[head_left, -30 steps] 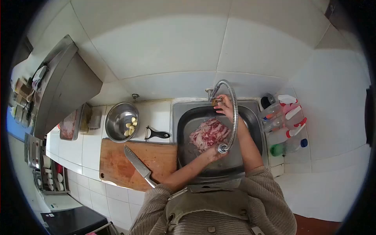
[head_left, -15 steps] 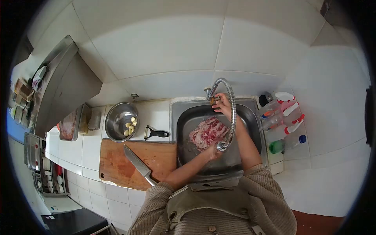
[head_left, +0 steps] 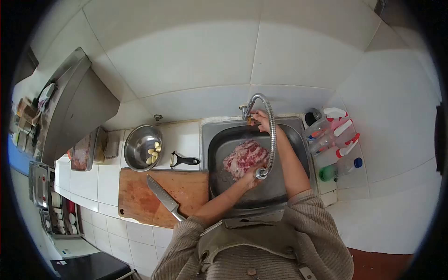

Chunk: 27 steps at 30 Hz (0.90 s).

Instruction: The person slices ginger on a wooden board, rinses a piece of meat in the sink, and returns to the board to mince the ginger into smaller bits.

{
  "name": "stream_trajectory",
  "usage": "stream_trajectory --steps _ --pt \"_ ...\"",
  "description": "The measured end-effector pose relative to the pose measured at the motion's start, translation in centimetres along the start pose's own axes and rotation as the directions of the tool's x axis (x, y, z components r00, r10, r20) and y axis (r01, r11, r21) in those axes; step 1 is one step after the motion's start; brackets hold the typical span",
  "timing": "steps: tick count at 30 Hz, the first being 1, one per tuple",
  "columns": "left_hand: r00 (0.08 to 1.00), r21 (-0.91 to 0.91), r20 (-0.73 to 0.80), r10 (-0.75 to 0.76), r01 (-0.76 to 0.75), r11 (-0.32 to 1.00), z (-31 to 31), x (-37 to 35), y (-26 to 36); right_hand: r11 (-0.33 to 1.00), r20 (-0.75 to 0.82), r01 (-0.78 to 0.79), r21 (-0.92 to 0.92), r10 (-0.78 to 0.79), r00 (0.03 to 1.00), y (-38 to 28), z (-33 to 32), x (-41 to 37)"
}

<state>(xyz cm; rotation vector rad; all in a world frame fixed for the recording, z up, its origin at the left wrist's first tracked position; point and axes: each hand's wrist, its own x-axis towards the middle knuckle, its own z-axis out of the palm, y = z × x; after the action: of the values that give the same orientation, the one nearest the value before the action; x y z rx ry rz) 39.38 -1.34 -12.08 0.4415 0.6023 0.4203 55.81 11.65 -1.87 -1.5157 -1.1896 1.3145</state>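
Note:
Raw meat (head_left: 243,157) lies in a heap in the metal sink (head_left: 280,196). My left hand (head_left: 252,178) is at the heap's lower right edge, beneath the end of the flexible faucet hose (head_left: 272,135), its fingers mostly hidden by the spout and the meat. At the back of the sink, my right hand (head_left: 261,121) is closed on the faucet handle (head_left: 252,119) near the wall.
Left of the sink are a cutting board (head_left: 136,190) with a knife (head_left: 164,196), a black peeler (head_left: 185,160) and a steel bowl (head_left: 135,148) holding several garlic cloves. Spray bottles (head_left: 344,149) stand at the right. A meat tray (head_left: 83,154) sits at the far left.
The whole view has shifted slightly. My left hand and the meat beside it have moved a little; my right hand stays at the faucet handle.

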Motion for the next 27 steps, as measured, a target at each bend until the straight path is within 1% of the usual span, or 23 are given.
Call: stream_trajectory --steps 1,3,4,5,6,7,8,9,10,11,12,13,15,16,17,18,19,20,21,22,24,25,27 --pt "1.000 0.002 0.000 0.001 -0.001 1.000 0.1 -0.1 0.3 1.000 0.012 -0.010 -0.002 0.010 1.000 -0.6 0.2 -0.3" --pt "0.998 0.036 -0.024 -0.055 0.056 0.998 -0.4 0.0 0.6 1.000 0.012 0.005 0.014 -0.005 1.000 0.4 0.1 0.4" --pt "0.998 0.037 -0.026 -0.054 0.055 0.998 -0.7 -0.1 0.7 0.999 0.010 0.018 0.029 -0.018 1.000 1.1 -0.1 0.8" --pt "0.998 0.137 -0.060 -0.012 0.020 0.990 -0.8 -0.1 0.8 0.999 0.011 0.019 0.030 -0.019 1.000 1.0 0.1 0.6" --pt "0.995 0.237 -0.089 0.033 -0.011 0.971 -0.9 -0.2 0.9 0.998 -0.032 0.019 0.062 -0.017 0.999 0.9 0.3 0.2" --pt "0.995 0.238 -0.089 0.034 -0.012 0.971 -1.1 -0.1 1.1 0.995 -0.076 0.020 0.095 -0.013 0.997 0.9 0.4 -0.1" --pt "0.984 0.462 -0.143 0.101 -0.024 0.887 -1.1 -0.3 1.9 0.995 -0.077 0.022 0.094 -0.014 0.997 0.8 0.5 -0.1" --pt "0.967 0.661 -0.179 0.180 -0.018 0.751 -1.1 -0.3 2.7 0.996 -0.063 0.048 0.076 -0.044 0.997 0.7 0.4 0.0" --pt "0.968 0.662 -0.177 0.180 -0.018 0.749 -1.1 -0.5 3.5 0.996 -0.048 0.073 0.058 -0.071 0.996 0.7 0.5 -0.1" --pt "0.891 0.914 -0.046 0.452 -0.145 0.379 -0.9 -0.9 4.5 0.995 -0.051 0.074 0.059 -0.071 0.996 0.5 0.7 -0.4" --pt "0.763 0.982 0.184 0.620 -0.173 -0.080 -0.5 -1.1 5.5 0.994 -0.049 0.075 0.085 -0.071 0.996 0.1 0.9 -0.8" --pt "0.762 0.981 0.188 0.620 -0.176 -0.082 0.1 -1.1 6.8 0.991 -0.046 0.078 0.109 -0.073 0.996 -0.5 1.0 -1.2" --pt "0.612 0.938 0.279 0.740 -0.340 -0.072 1.7 -1.2 10.0 0.993 -0.060 0.076 0.093 -0.071 0.996 0.3 0.6 -0.4" --pt "0.610 0.936 0.284 0.740 -0.342 -0.078 2.5 -1.5 11.6 0.996 -0.023 0.064 0.057 -0.063 0.998 0.5 0.5 -0.1" --pt "0.697 0.940 0.192 0.691 -0.332 0.073 3.5 -2.1 13.1 0.998 0.013 0.052 0.020 -0.053 0.999 0.3 0.5 0.0" --pt "0.778 0.927 0.106 0.620 -0.303 0.222 4.1 -2.5 13.9 0.999 -0.004 0.041 0.022 -0.041 0.999 0.3 0.6 -0.1" --pt "0.779 0.927 0.107 0.618 -0.303 0.221 3.3 -2.0 13.0 0.999 -0.006 0.042 0.024 -0.042 0.999 0.3 0.6 -0.1" --pt "0.839 0.952 0.307 0.450 -0.260 -0.163 1.3 -0.9 11.0 0.999 -0.020 0.026 0.026 -0.025 0.999 -0.2 0.7 -0.4" --pt "0.887 0.814 0.412 0.210 -0.255 -0.522 -0.5 0.0 9.1 1.000 -0.032 0.007 0.028 -0.006 0.999 -0.4 0.9 -0.7" --pt "0.886 0.816 0.411 0.213 -0.253 -0.519 -2.1 0.2 7.9 1.000 -0.028 0.006 0.025 -0.005 1.000 -0.4 1.1 -0.8" --pt "0.956 0.829 0.292 -0.018 -0.263 -0.494 -3.3 -0.5 7.6 0.999 -0.041 0.041 0.019 -0.040 0.998 -0.2 1.1 -0.8" --pt "0.956 0.828 0.293 -0.014 -0.262 -0.496 -3.5 -0.2 8.0 0.999 -0.040 0.045 0.017 -0.044 0.998 -0.2 1.0 -0.6" --pt "0.917 0.773 0.397 0.035 -0.314 -0.551 0.0 -2.7 11.0 0.996 0.009 0.074 0.058 -0.075 0.997 0.9 0.7 0.3"
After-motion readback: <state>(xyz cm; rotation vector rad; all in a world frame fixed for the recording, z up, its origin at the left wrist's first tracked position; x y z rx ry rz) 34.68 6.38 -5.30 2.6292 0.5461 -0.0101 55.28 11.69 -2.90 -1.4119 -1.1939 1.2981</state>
